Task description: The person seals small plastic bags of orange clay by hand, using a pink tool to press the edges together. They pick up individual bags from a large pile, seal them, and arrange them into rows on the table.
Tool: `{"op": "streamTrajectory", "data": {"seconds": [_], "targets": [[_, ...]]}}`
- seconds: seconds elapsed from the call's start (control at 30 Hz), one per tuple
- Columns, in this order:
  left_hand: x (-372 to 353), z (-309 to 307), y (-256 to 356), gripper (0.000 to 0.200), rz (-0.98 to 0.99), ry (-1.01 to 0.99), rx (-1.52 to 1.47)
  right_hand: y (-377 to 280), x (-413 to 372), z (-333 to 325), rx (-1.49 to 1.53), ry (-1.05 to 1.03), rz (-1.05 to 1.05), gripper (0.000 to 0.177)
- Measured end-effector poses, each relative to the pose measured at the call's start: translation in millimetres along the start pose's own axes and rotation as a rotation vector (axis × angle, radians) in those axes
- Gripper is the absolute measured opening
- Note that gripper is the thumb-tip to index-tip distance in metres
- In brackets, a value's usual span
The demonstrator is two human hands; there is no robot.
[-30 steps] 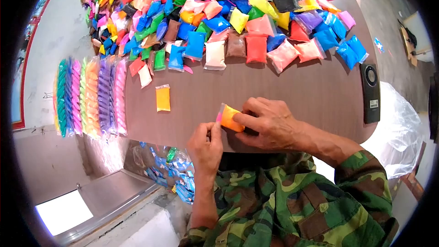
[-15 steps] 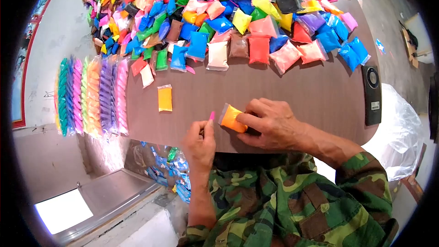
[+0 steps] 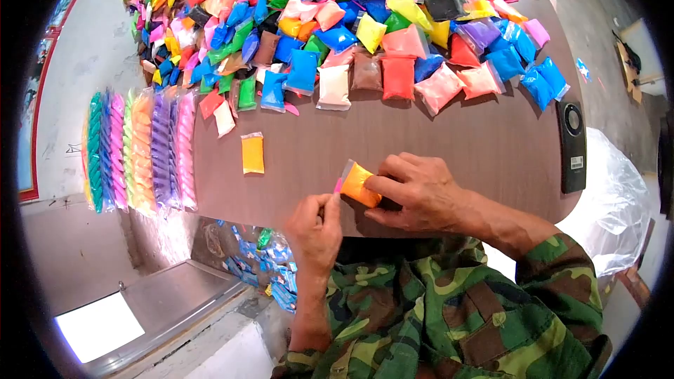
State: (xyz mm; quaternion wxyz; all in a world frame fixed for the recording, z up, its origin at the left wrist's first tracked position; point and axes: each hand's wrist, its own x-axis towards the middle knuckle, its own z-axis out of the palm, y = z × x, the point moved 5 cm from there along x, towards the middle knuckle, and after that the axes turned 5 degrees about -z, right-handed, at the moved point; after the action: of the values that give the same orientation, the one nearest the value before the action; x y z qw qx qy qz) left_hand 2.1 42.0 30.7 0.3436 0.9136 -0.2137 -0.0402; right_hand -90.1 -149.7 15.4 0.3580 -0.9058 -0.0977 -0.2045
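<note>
My right hand (image 3: 414, 193) is closed on a small orange packet (image 3: 359, 184) with a clear sealed edge, holding it tilted just above the front part of the table. In my left hand (image 3: 314, 228), thumb and finger pinch a small pink tool (image 3: 338, 186), of which only the bright tip shows. That tip is at the clear left edge of the orange packet; whether it touches cannot be made out. To the left, a yellow-orange packet (image 3: 253, 154) lies by itself on the brown table (image 3: 302, 147).
A large heap of colourful packets (image 3: 337, 35) covers the far side of the table. Twisted coloured lengths in clear sleeves (image 3: 142, 151) line the left edge. A black device with a round dial (image 3: 572, 146) sits at the right edge. Blue wrappers (image 3: 281, 288) lie below the table.
My left hand has moved right and slightly down, bringing the pink tip to the orange packet's edge. My right hand keeps its grip on the packet, almost still.
</note>
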Motion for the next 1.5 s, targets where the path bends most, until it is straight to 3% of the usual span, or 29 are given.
{"op": "streamTrajectory", "data": {"seconds": [0.2, 0.3, 0.4, 0.5, 0.63, 0.67, 0.77, 0.8, 1.03, 1.5], "targets": [[5, -7, -19, 0.014, -0.128, 0.044, 0.047, -2, 1, -6, 0.019, 0.021, -0.012, 0.034], [9, -7, -27, 0.015, 0.019, 0.105, 0.087, -1, 3, -7, 0.032, 0.048, -0.005, 0.028], [7, -7, -37, 0.014, -0.020, 0.155, -0.004, -3, 6, -7, 0.021, 0.046, 0.042, 0.021], [6, -11, -42, 0.016, 0.021, 0.264, -0.136, -10, 12, -17, -0.046, 0.106, -0.091, 0.022], [11, -33, -59, 0.014, 0.007, 0.383, -0.122, -23, 7, -2, -0.201, -0.074, -0.229, 0.035], [11, -41, -69, 0.014, -0.018, 0.400, -0.120, -19, -1, 10, -0.226, -0.157, -0.236, 0.051], [17, -68, -93, 0.014, -0.026, 0.518, -0.095, -31, -12, 13, -0.259, -0.261, -0.154, 0.067], [20, -76, -103, 0.016, -0.053, 0.534, -0.068, -35, -16, 17, -0.300, -0.346, -0.117, 0.083], [57, -97, -158, 0.017, -0.138, 0.592, -0.124, -58, -14, 32, -0.381, -0.320, 0.046, 0.092], [57, -89, -166, 0.015, -0.066, 0.607, -0.068, -54, 21, 61, -0.458, -0.239, 0.132, 0.089]]}}
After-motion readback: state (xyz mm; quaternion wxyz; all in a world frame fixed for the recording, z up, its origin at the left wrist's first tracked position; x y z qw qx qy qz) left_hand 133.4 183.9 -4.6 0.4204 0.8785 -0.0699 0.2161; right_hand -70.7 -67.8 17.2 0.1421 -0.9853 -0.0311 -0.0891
